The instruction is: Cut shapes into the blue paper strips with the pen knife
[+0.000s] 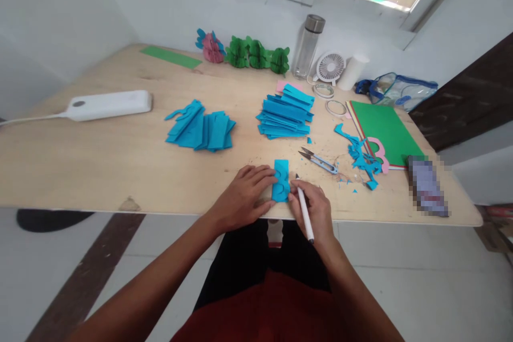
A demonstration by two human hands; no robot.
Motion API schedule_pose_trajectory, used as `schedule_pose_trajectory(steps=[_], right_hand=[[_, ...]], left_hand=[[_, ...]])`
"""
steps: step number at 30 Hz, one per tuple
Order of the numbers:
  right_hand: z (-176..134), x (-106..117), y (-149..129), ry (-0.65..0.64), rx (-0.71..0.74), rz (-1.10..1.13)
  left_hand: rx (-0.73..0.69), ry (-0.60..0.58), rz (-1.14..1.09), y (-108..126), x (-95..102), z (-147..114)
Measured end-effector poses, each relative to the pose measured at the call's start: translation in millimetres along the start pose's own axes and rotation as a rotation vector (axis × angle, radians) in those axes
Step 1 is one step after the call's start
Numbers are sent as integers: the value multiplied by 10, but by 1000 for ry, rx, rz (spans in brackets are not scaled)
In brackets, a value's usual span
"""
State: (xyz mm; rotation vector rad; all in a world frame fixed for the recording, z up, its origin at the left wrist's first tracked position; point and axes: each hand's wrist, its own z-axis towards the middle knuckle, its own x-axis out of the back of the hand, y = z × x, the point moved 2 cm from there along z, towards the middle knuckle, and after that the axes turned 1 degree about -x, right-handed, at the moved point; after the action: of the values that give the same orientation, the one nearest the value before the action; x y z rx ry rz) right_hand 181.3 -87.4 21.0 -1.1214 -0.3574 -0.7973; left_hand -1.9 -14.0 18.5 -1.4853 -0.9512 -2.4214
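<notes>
A small blue paper piece [281,171] lies near the table's front edge, with curved dark lines drawn on it. My left hand [246,192] rests flat beside it, fingers stretched out and fingertips touching its left edge. In my right hand [315,206] is a white marker [305,214], its dark tip pointing up and away from me. The right fingers are at the paper's right edge. Just beyond lie open thread snips [318,161]. Farther back is a stack of blue paper strips [285,112], and to the left a second pile of folded blue paper [202,127].
Blue scraps [360,155], a pink cutout [379,154], green sheets [387,131] and a phone [428,186] lie at right. Behind are tape rolls [335,108], a small fan [331,68], a bottle [308,47] and green paper shapes [256,54]. A white power strip [110,105] lies left.
</notes>
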Motion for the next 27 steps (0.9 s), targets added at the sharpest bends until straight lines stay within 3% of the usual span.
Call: schedule_pose_trajectory(steps=[9,13,27], right_hand=[[-68,-17,39,-9,174,-161],[-55,-6,-2,-98,246,-197],[43,-57,-45,-175,273,-250]], left_hand=[[-8,-4,-10,10,-4,3],[-13,2,-17,18,9,6],[0,-37,7,29,13,9]])
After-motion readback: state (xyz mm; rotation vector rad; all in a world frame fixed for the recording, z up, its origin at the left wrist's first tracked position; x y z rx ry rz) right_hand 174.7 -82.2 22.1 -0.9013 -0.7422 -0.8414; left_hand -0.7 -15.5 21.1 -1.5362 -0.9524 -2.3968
